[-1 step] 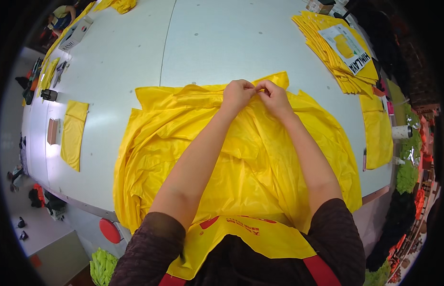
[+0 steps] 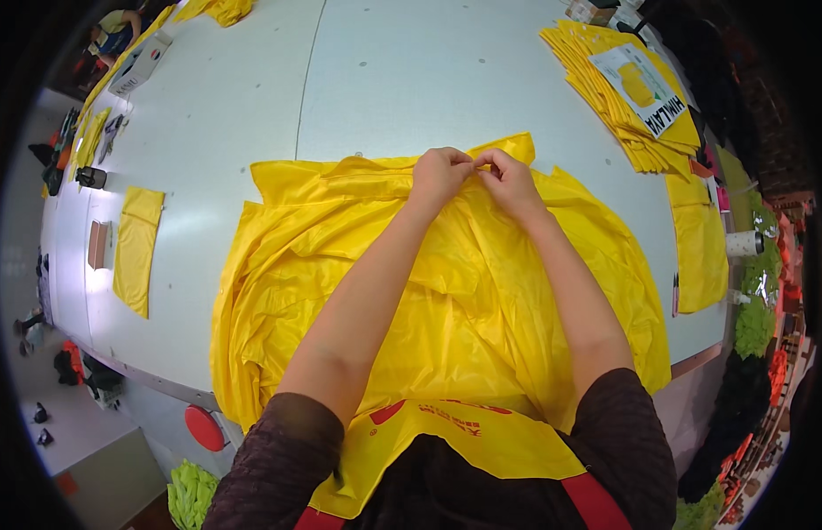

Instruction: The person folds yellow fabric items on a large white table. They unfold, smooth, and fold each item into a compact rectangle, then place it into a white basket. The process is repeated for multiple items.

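A large yellow garment (image 2: 446,309) of thin, shiny fabric lies spread and wrinkled in front of me. Its near side reaches the table's front edge, against my yellow apron (image 2: 455,442). At the garment's far edge, my left hand (image 2: 442,179) and my right hand (image 2: 508,183) meet, thumbs and forefingers pinched together on the cloth. The fingertips almost touch, so any small part between them is hidden. Right of the hands, a pointed corner of fabric sticks up and away from me.
On the pale table (image 2: 393,88), a stack of yellow pieces (image 2: 596,97) with a printed sheet (image 2: 639,88) lies far right. Folded yellow pieces (image 2: 701,247) rest near the right edge, beside a pen (image 2: 675,294). At left are another folded yellow piece (image 2: 138,252) and a black cylinder (image 2: 91,177).
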Available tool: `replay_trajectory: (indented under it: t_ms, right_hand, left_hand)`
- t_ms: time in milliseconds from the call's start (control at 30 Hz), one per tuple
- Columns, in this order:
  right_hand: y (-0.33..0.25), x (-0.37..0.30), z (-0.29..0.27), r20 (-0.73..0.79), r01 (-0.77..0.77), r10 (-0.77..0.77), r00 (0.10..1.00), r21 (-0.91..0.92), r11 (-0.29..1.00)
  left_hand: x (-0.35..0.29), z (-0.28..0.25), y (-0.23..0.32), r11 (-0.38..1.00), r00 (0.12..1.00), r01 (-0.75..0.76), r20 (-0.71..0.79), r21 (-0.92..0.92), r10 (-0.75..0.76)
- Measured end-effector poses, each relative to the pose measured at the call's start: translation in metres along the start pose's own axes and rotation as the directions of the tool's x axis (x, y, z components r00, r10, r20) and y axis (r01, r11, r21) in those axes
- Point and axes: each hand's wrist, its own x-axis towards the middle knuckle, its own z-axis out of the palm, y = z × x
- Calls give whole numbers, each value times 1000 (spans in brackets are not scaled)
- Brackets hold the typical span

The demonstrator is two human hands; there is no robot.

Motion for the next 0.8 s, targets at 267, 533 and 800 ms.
replay_trajectory:
  t_ms: [267, 533, 800]
  right_hand:
    - [9, 8, 1, 38, 225, -229, 973, -388, 894]
    - [31, 0, 4, -119, 190, -311, 943, -574, 796]
    - [41, -13, 12, -143, 189, -252, 957, -352, 917]
  left_hand:
    - [-8, 9, -6, 960, 933, -194, -266, 202, 244]
    - [-25, -60, -44, 706, 689, 151, -585, 692, 427]
    - [-69, -220, -85, 965, 750, -29, -633, 262, 195]
